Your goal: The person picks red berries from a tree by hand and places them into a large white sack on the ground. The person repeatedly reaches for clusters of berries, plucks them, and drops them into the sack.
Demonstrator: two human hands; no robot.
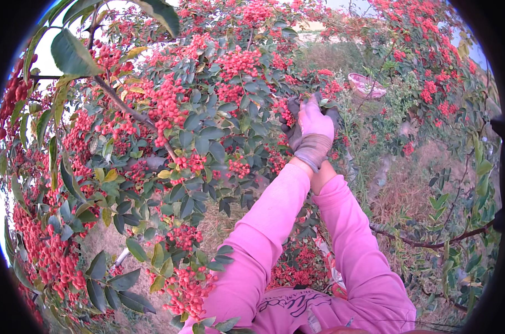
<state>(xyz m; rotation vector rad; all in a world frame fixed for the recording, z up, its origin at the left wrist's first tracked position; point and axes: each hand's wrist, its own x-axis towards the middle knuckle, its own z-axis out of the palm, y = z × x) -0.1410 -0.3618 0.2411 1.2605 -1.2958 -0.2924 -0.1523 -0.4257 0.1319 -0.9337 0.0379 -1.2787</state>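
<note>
Both my hands wear dark gloves, the left one with a pink back, and meet at the edge of a shrub full of red berry clusters, which look like prickly ash. My left hand (317,120) crosses above the right, its fingertips among leaves and stems; what they pinch is hidden. Mostly covered by it, my right hand (293,131) reaches out to the left with dark fingers curled around a red berry cluster (284,113). Below my forearms, close to my body, lies a heap of red berries (298,267) with some leaves, beside a red-and-white plastic bag or strap (335,271).
A pinkish basket (367,86) sits farther off among weeds. A bare branch (125,106) slants through the foliage on the left. Another thin branch (436,244) crosses low on the right. More berry-laden shrubs (429,89) stand at upper right, above dry grass.
</note>
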